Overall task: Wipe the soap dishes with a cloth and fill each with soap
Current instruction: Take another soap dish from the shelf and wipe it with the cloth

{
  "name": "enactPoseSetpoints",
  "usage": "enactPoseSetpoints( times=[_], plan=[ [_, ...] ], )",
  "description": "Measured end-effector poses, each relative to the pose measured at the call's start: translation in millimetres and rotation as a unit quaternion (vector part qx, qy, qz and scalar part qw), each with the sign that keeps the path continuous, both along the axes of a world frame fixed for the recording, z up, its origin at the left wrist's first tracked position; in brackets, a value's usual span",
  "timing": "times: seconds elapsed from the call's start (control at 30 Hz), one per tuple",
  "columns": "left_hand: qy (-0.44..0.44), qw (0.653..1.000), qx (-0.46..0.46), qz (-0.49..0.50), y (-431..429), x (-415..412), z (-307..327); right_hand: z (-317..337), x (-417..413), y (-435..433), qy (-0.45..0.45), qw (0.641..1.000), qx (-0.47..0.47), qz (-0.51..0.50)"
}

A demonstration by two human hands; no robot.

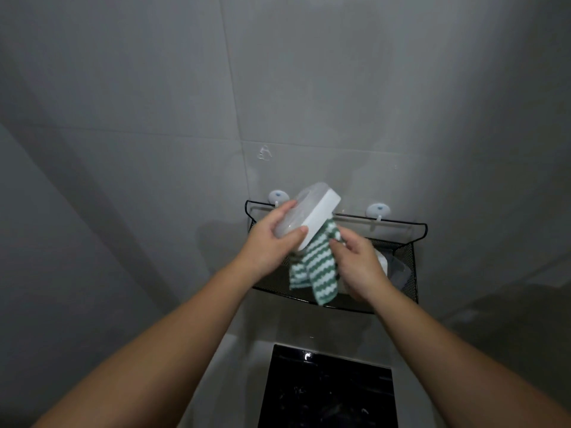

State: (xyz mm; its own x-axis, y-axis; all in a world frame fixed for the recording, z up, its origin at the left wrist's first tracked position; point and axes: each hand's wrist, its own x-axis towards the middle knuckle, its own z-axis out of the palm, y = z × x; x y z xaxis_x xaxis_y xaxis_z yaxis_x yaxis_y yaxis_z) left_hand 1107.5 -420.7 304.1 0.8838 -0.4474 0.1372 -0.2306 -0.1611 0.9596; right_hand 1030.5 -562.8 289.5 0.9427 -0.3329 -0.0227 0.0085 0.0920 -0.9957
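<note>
Left hand (272, 242) gripped the soap dish (315, 211): thumb on the near edge, fingers curled over the clear lid side. The dish was tilted, held up above the wire basket (414, 251). Right hand (358, 267) pinched the striped cloth (318, 267) against the dish's white underside.

My read: the dish was light, rigid plastic, probably slick if wet, so grab it across the short sides, not by the lid. The cloth was soft and limp, best held wadded.

Count: two dishes (second dish (389, 267) in the basket, half hidden behind my right hand), one cloth, one basket, two wall hooks (377, 210). No soap in sight.
</note>
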Motion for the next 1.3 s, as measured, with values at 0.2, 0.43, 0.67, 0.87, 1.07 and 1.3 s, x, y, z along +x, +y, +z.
enactPoseSetpoints(
  times=[0.2, 0.43, 0.67, 0.87, 1.07, 1.3],
  plan=[
    [-0.075, 0.989, 0.124, -0.032, 20, 7, -4, 19, 3, -42, -0.044, 0.992, -0.066, -0.101],
    [-0.222, 0.938, 0.203, -0.170, 15, 4, 1, 25, 10, -43, 0.052, 0.998, -0.026, 0.012],
    [-0.191, 0.968, 0.116, -0.111, 8, -1, 1, 29, 11, -48, 0.021, 0.997, 0.069, -0.032],
    [0.031, 0.991, -0.047, -0.124, 4, -6, -7, 32, 6, -48, 0.015, 0.999, -0.013, -0.040],
    [0.037, 0.993, -0.085, -0.078, -8, -9, -6, 23, 9, -45, -0.031, 0.935, -0.354, 0.019],
    [-0.005, 0.996, -0.038, -0.077, -10, -4, -11, 10, 1, -39, -0.029, 0.885, -0.455, 0.097]
  ],
)
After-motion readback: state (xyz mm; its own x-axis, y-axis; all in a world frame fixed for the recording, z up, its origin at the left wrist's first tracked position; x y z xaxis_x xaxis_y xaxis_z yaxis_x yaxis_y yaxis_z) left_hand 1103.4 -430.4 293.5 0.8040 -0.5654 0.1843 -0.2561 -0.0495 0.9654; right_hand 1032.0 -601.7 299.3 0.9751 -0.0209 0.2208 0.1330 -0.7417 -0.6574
